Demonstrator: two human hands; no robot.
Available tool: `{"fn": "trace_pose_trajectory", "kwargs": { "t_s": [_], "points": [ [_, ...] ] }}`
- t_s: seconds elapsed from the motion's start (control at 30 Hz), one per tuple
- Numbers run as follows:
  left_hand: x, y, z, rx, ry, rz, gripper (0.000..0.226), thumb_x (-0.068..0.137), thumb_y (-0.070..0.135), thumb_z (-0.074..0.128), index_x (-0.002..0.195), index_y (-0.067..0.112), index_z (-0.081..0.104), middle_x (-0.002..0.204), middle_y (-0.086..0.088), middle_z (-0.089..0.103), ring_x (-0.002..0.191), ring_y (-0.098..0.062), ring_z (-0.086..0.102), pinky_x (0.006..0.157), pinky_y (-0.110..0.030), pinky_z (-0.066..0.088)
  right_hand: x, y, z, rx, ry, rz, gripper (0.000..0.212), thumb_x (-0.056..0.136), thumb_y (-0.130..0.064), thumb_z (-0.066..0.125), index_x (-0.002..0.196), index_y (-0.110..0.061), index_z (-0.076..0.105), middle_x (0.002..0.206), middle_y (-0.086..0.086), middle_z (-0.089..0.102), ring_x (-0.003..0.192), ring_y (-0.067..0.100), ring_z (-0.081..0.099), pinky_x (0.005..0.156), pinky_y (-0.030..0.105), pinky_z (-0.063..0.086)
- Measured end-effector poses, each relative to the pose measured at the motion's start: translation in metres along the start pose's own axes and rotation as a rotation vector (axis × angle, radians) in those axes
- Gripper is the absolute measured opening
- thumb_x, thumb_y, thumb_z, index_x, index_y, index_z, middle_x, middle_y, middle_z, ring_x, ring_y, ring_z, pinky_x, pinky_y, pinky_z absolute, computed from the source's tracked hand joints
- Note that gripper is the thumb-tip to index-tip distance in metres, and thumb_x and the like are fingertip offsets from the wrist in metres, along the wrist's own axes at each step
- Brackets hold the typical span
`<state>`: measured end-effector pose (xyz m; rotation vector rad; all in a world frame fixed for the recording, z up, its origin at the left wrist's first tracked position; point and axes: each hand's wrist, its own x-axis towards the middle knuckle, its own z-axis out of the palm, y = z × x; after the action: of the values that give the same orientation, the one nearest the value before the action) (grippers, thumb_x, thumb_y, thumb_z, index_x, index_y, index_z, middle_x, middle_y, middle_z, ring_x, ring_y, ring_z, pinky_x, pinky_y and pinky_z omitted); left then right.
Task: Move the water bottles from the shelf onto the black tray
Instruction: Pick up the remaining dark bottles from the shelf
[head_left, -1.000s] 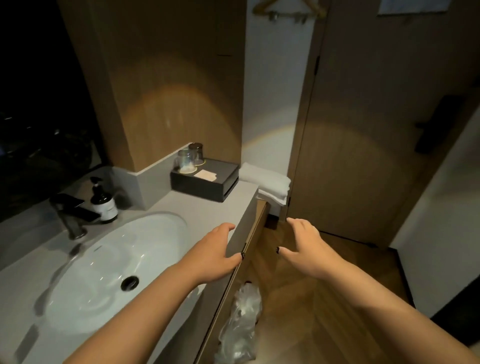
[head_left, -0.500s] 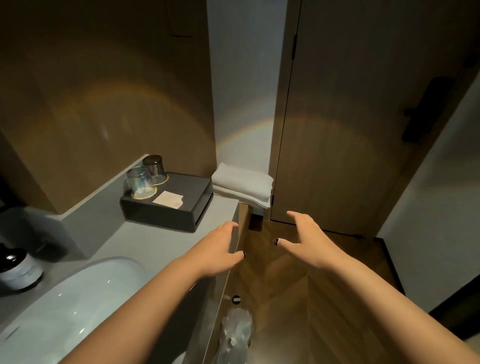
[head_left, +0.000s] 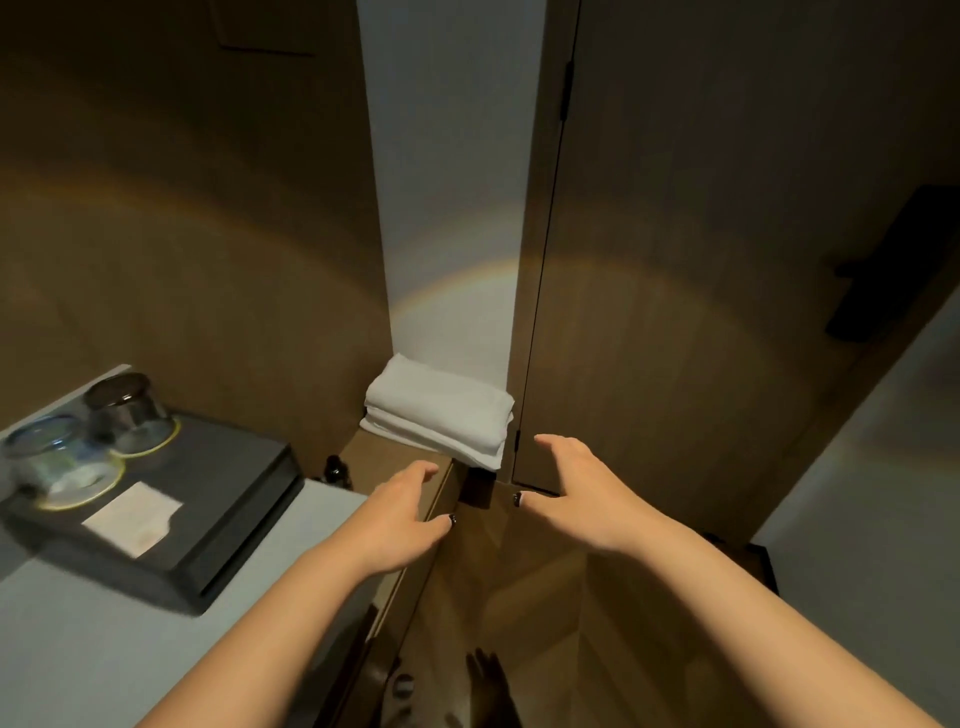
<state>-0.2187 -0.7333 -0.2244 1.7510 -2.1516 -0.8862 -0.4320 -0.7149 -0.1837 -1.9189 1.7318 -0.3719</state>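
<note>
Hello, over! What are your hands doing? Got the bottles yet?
Left hand, right hand open, empty. No bottles visible. Black tray holds two glasses.

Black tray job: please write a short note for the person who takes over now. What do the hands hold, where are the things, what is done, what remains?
Left hand: open, holds nothing, above the counter edge.
Right hand: open, holds nothing, above the floor.
Black tray: on the counter at left, carrying two upturned glasses and a white card.
Folded white towels lie on a ledge ahead.
Done: no bottle on the tray.
Left: water bottles are not clearly visible; find the shelf, then move them to the tray.
</note>
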Motion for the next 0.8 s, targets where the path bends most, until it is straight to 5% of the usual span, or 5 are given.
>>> {"fn": "trace_pose_trajectory", "kwargs": {
  "t_s": [0.37, 0.5, 0.6, 0.7, 0.8],
  "points": [
    [0.123, 0.012, 0.008, -0.099, 0.101, -0.147, 0.063, 0.089, 0.035, 0.058, 0.143, 0.022, 0.029, 0.148, -0.001, 0.038, 0.115, -0.029, 0.055, 0.097, -0.032, 0.041, 0.139, 0.049, -0.049, -0.165, -0.035, -0.135, 0.074, 0.091, -0.031, 0.054, 0.150, -0.016, 0.011, 0.155, 0.004, 0.018, 0.143, 0.024, 0.017, 0.112, 0.037, 0.028],
    [0.163, -0.013, 0.003, -0.177, 0.130, -0.219, 0.064, 0.089, 0.035, 0.059, 0.144, 0.021, 0.028, 0.149, 0.003, 0.036, 0.093, -0.016, 0.063, 0.092, -0.029, 0.043, 0.196, 0.049, -0.041, -0.302, -0.049, -0.219, 0.069, 0.092, -0.035, 0.050, 0.149, -0.016, 0.015, 0.156, 0.005, 0.014, 0.144, 0.025, 0.014, 0.113, 0.039, 0.030],
    [0.203, -0.038, -0.006, -0.234, 0.188, -0.284, 0.064, 0.089, 0.032, 0.060, 0.144, 0.020, 0.029, 0.150, 0.001, 0.037, 0.112, -0.013, 0.056, 0.100, -0.028, 0.037, 0.245, 0.046, -0.032, -0.336, -0.105, -0.249, 0.069, 0.093, -0.038, 0.048, 0.149, -0.017, 0.013, 0.157, 0.006, 0.012, 0.145, 0.025, 0.012, 0.114, 0.038, 0.027],
    [0.247, -0.069, -0.016, -0.261, 0.209, -0.355, 0.066, 0.088, 0.034, 0.062, 0.144, 0.017, 0.030, 0.148, -0.001, 0.040, 0.081, -0.001, 0.056, 0.083, -0.023, 0.037, 0.301, 0.039, -0.024, -0.356, -0.166, -0.277, 0.069, 0.094, -0.038, 0.046, 0.150, -0.016, 0.012, 0.158, 0.006, 0.011, 0.145, 0.024, 0.010, 0.115, 0.037, 0.024],
    [0.287, -0.099, -0.025, -0.301, 0.232, -0.413, 0.070, 0.084, 0.037, 0.063, 0.141, 0.009, 0.035, 0.142, -0.011, 0.046, 0.114, -0.022, 0.055, 0.083, -0.022, 0.036, 0.356, 0.028, -0.016, -0.378, -0.240, -0.294, 0.069, 0.094, -0.038, 0.048, 0.149, -0.015, 0.013, 0.158, 0.007, 0.011, 0.145, 0.025, 0.012, 0.116, 0.040, 0.025]
  ]
}}
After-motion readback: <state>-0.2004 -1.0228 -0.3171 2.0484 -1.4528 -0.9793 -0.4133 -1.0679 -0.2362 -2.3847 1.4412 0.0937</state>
